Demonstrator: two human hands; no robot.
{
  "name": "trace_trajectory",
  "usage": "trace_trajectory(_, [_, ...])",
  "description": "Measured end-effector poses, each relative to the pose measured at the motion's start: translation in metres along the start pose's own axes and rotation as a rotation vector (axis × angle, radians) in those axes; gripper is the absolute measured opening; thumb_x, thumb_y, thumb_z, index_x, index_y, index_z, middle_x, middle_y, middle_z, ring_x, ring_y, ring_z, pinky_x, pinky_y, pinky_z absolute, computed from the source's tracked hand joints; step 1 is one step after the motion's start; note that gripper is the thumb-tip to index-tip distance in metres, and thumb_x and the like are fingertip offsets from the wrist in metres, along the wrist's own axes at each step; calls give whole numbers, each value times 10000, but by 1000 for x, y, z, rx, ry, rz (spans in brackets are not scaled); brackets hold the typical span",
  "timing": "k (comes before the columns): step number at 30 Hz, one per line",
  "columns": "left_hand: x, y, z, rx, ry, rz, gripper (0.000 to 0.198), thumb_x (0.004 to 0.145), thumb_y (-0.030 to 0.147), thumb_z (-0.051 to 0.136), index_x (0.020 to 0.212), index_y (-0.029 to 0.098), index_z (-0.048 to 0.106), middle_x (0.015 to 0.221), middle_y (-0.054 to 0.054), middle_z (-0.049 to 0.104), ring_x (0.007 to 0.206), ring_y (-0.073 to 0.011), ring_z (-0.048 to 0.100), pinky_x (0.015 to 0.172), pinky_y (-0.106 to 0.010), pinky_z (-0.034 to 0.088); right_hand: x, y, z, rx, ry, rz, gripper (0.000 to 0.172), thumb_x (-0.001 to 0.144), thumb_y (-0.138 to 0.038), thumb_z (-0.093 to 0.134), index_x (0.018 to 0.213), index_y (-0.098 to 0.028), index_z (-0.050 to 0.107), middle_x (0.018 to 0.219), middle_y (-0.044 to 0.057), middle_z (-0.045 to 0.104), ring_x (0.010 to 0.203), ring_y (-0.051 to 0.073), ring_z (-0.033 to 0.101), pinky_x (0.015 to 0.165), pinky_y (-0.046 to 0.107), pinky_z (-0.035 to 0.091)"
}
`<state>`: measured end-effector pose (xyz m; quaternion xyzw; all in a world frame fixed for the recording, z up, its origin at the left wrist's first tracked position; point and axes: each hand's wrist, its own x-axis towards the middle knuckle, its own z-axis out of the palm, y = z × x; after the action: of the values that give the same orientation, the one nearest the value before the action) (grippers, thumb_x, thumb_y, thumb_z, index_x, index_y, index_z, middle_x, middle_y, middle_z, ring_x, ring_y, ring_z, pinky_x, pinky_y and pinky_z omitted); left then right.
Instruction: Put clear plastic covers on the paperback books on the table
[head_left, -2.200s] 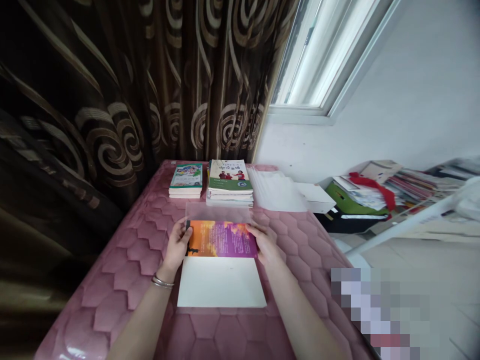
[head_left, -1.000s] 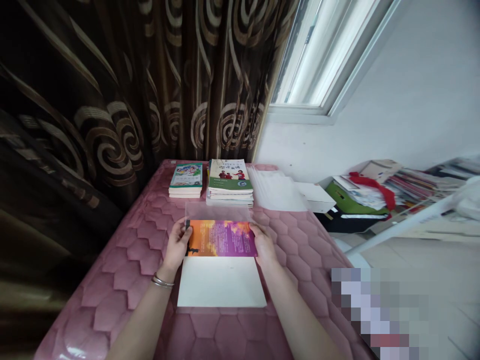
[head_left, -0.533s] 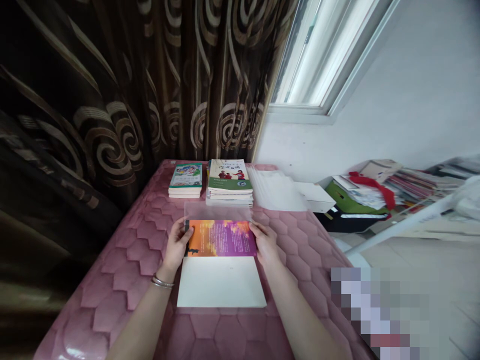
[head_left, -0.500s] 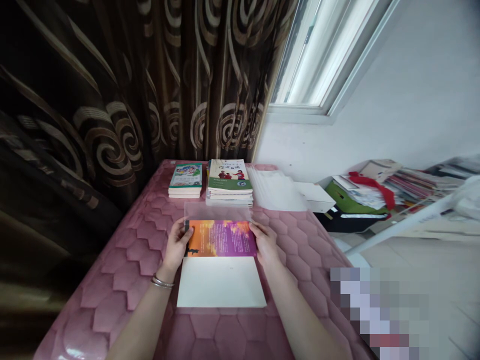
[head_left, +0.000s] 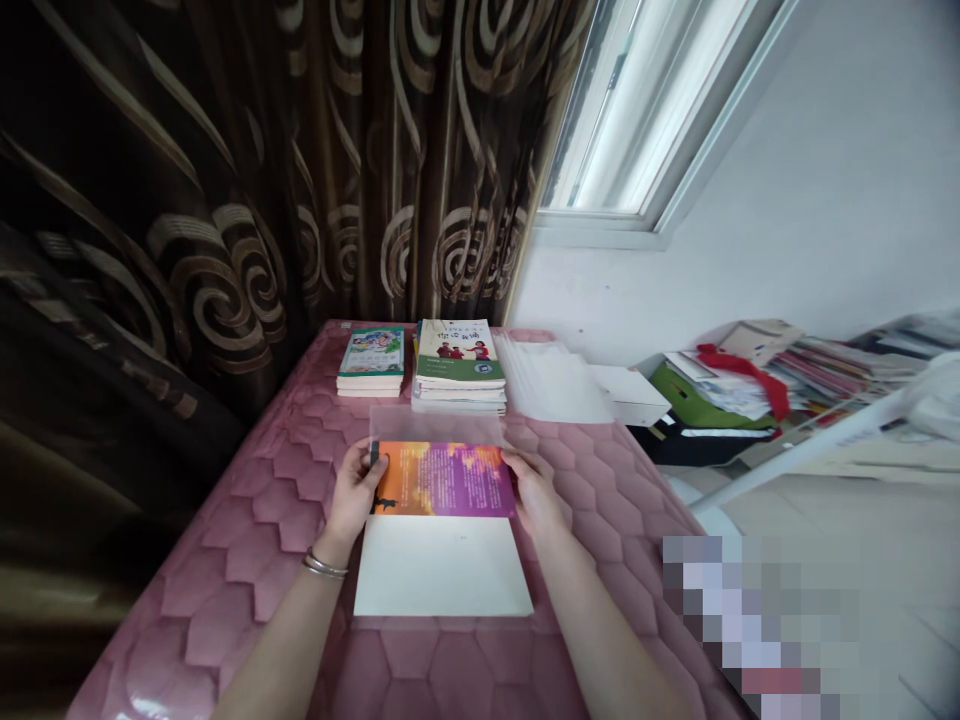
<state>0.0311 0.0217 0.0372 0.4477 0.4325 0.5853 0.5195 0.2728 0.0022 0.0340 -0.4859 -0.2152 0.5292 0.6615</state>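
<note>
An open book lies in front of me, its orange and purple cover standing up beyond a blank white page. My left hand grips the cover's left edge, thumb on the printed side. At the right edge, my right hand pinches the cover between thumb and fingers. A clear plastic sleeve sticks out past the cover's far edge. How far the sleeve reaches around the book I cannot tell.
Behind are a short stack of books, a taller stack and translucent plastic sleeves. A white box stands right of them. Everything rests on a pink quilted surface. A dark patterned curtain hangs at the left.
Little differs. My right hand has shifted very slightly to the right along the cover's edge, and both hands keep their hold.
</note>
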Motion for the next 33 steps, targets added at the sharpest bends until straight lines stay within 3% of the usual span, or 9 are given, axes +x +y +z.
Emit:
trace_trajectory(19, [2,-9,-7,-13,-36,18,380,692,335,720,1017,213,565,734,26,639,660,-120,594,633,-215,461,3,2,-2,-40,-32,-6,253,498,-354,800,558,-209,601,529,-37,608,485,130,524,478,253,407])
trace_trajectory(28, [3,-8,-4,18,-18,21,412,695,411,715,1010,198,554,717,27,623,648,-124,586,617,-221,457,4,5,-10,-311,-2,-162,212,652,-427,696,752,-240,707,732,-13,706,685,192,619,568,265,435])
trace_trajectory(33, [4,-12,-5,29,-30,40,360,738,401,684,1004,197,552,758,14,639,671,-124,595,634,-220,461,3,2,-12,-368,-125,-130,193,606,-392,738,648,-208,697,663,-7,680,645,177,588,573,255,412])
